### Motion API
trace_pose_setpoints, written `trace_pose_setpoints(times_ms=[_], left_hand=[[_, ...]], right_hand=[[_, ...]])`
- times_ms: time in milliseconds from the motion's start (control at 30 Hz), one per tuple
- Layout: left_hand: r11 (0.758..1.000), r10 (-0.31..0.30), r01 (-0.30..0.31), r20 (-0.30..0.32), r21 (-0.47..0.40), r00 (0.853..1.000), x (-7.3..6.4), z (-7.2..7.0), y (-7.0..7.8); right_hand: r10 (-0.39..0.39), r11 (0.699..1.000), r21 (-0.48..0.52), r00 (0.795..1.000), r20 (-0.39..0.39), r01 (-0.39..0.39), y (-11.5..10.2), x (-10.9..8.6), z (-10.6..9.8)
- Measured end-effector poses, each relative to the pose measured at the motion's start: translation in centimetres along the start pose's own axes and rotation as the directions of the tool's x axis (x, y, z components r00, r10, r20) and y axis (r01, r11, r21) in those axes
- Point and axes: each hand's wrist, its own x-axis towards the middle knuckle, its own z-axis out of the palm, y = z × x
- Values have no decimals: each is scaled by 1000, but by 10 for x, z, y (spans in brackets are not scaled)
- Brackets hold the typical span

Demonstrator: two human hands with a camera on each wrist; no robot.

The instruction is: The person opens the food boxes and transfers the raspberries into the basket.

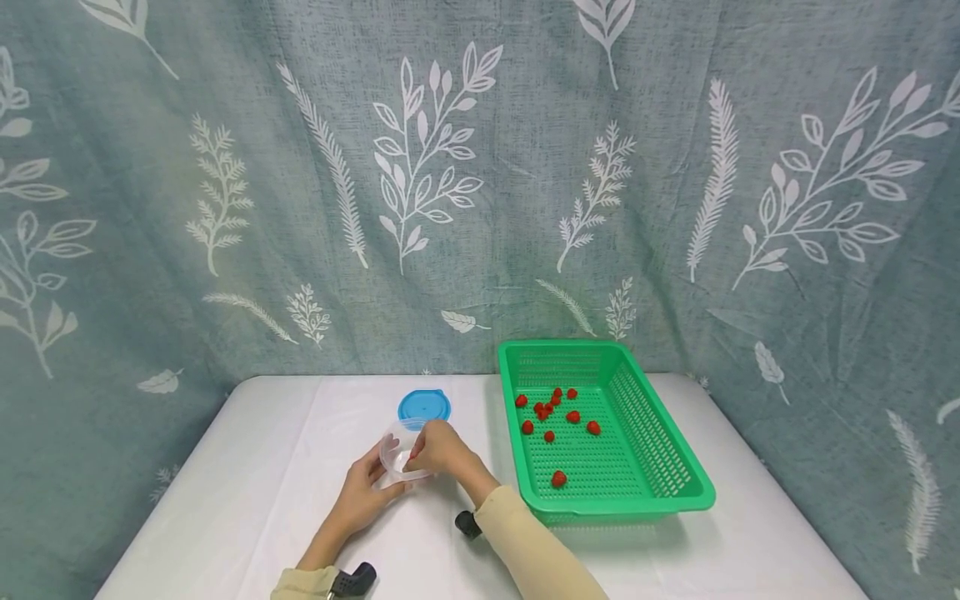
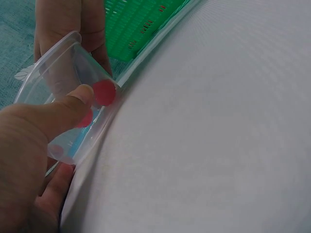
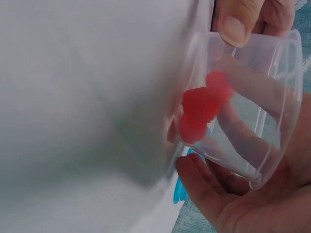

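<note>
A clear plastic container is tilted, its mouth toward me, with raspberries at its bottom. My left hand grips it from the left, and the thumb presses its outer wall in the left wrist view. My right hand reaches inside over the rim. Through the clear wall in the right wrist view, its fingers come together at a raspberry near the bottom. The blue lid lies flat just behind the container.
To the right stands a green plastic basket with several raspberries scattered in it, most toward its left side. A white cloth covers the table. Behind it hangs a leaf-patterned curtain.
</note>
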Motion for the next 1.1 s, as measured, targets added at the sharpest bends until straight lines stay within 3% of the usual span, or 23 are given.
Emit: trace_pose_setpoints(times_ms=[333, 433, 700, 933, 1100], left_hand=[[1000, -12, 12, 4, 29, 1000, 1, -1, 1], [999, -20, 20, -1, 25, 1000, 1, -1, 1], [1000, -9, 9, -7, 16, 1000, 2, -1, 1], [999, -23, 24, -17, 49, 1000, 2, 1, 3], [999, -19, 20, -24, 45, 1000, 2, 1, 1]], right_hand=[[21, 980, 200, 998, -60, -9, 10, 2, 6], [7, 966, 257, 995, -102, 19, 10, 1, 6], [-110, 936, 288, 947, -303, 201, 12, -2, 9], [-91, 922, 316, 919, -383, 223, 8, -6, 7], [-74, 900, 370, 918, -390, 230, 3, -10, 4]])
